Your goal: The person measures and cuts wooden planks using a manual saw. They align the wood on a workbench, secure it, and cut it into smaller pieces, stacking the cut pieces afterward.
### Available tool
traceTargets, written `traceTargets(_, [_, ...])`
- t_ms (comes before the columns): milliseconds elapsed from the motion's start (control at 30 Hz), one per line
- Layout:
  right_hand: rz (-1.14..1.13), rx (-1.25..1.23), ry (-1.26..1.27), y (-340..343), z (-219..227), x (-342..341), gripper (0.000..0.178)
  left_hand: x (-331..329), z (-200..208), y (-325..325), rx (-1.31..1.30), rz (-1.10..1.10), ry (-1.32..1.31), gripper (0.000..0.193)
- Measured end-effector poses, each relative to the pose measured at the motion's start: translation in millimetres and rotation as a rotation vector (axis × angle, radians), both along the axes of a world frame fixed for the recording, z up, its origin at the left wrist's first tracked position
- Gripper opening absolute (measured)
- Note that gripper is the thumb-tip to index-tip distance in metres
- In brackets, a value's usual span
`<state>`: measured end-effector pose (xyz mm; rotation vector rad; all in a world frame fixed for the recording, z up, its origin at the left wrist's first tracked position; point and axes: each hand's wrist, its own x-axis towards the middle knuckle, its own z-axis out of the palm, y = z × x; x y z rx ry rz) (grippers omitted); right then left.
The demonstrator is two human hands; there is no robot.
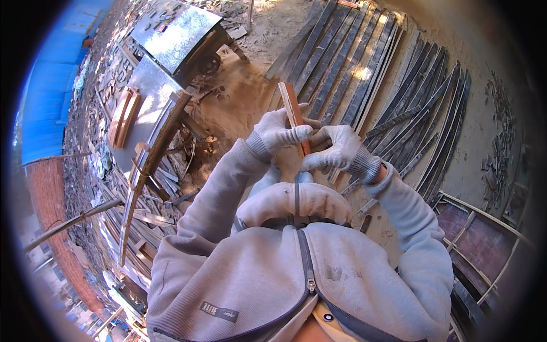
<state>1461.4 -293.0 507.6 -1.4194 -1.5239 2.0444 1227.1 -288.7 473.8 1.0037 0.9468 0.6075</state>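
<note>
Both hands wear pale knitted gloves and meet in front of my body around a short reddish-brown wooden piece. It is tilted, its far end sticking out past the gloves. My left hand wraps the piece from the left, thumb across its face. On the right, my right hand has its fingers bent and closed at the near end of the same piece. Part of the wood is hidden behind the gloved fingers.
Left stands a metal-topped work table with stacked brown wooden pieces nearby. Long dark wood strips lie on the sandy ground ahead, with more strips at right. A framed panel lies at lower right. Scrap wood clutters the left.
</note>
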Motion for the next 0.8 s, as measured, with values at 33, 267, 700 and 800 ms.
traceTargets(33, [0.016, 0.004, -0.036, -1, -1, 0, 0.064, 0, 0, 0, -0.012, -0.003, -0.014, 0.115])
traceTargets(267, [-0.037, 0.057, 0.036, -5, -16, 1, 0.059, 6, -13, -5, -0.212, 0.180, -0.269, 0.103])
traceTargets(700, [-0.124, 0.353, -0.051, 22, -43, 57, 0.029, -9, -11, -24, -0.462, 0.279, -0.296, 0.062])
traceTargets(800, [0.044, 0.377, -0.213, 22, -50, 64, 0.039, -20, -29, -23, -0.461, 0.330, -0.648, 0.070])
